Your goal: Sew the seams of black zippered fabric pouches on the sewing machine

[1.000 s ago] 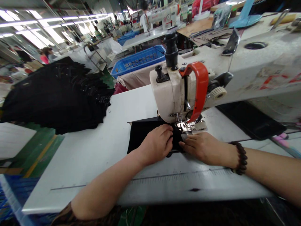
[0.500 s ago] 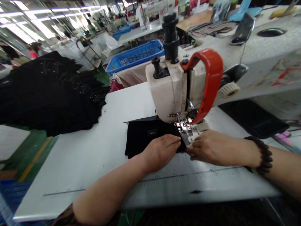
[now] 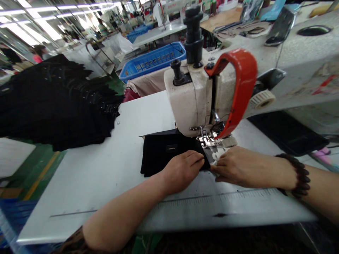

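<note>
A black fabric piece [image 3: 156, 155] with a small label [image 3: 171, 148] lies on the white table, its right edge at the presser foot [image 3: 208, 140] of the sewing machine [image 3: 185, 102]. My left hand [image 3: 182, 171] rests on the near right part of the fabric, fingers together and pressing it down. My right hand [image 3: 238, 167], with a dark bead bracelet at the wrist, pinches the fabric's near right corner beside a patterned light piece [image 3: 214, 153]. The fingertips of both hands are close together, just in front of the presser foot.
A large pile of black pieces [image 3: 53, 106] is at the left. Behind the table stands a blue basket [image 3: 156, 61]. A red curved guard [image 3: 242, 81] is on the machine head, and a black flat item [image 3: 288, 132] lies under the arm. A ruler scale [image 3: 212, 199] runs along the front.
The view has shifted slightly. Both hands and the black fabric have stayed in nearly the same place.
</note>
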`<state>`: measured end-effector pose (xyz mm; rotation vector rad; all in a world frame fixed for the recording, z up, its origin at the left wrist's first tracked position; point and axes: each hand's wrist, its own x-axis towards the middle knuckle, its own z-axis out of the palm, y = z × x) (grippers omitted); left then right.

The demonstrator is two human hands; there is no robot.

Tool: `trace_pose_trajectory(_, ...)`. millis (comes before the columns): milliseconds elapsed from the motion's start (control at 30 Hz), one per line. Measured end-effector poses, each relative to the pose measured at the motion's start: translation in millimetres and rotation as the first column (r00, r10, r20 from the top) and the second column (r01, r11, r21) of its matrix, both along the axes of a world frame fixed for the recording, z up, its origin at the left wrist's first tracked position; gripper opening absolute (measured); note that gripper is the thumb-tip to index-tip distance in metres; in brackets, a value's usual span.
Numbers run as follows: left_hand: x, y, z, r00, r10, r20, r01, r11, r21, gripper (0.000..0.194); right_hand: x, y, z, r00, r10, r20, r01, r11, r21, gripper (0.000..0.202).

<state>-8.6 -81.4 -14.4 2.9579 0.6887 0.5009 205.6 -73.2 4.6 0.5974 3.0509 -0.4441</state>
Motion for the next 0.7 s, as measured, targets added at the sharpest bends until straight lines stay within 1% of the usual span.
trace_pose_trajectory(67,-1.2,0.5,0.1,1.0,-0.016,0.009,0.016,1.0,0.005,0.021,-0.8,-1.0,-0.3,1.0,-0.004,-0.007,0.004,1.0,-0.007,0.008)
trace_pose_trajectory(200,-3.2,1.1,1.0,0.998,-0.049,0.029,0.047,0.997,0.062,0.021,-4.5,-3.5,1.8,1.0,-0.019,0.009,0.019,1.0,-0.008,0.007)
trace_pose_trajectory(300,-3.6,-0.1,1.7,0.999,-0.035,-0.011,0.036,0.997,0.072,0.022,-5.9,-5.4,2.0,0.999,-0.028,0.035,0.028,1.0,0.005,0.007)
trace_pose_trajectory(467,-3.9,-1.1,1.5,0.994,-0.011,-0.106,0.015,0.999,0.032,0.023,-5.1,-6.9,0.1,0.998,-0.063,0.014,0.062,0.998,0.012,0.009)
trace_pose_trajectory(600,-4.2,2.9,1.0,0.993,-0.004,-0.115,0.008,0.999,0.035,0.023,-8.0,-5.7,1.9,0.995,-0.104,0.001,0.104,0.994,0.04,0.012)
trace_pose_trajectory(700,-3.9,8.2,1.7,0.995,-0.01,-0.098,0.017,0.998,0.068,0.023,-11.0,-4.1,2.2,0.992,-0.129,-0.013,0.129,0.989,0.073,0.014)
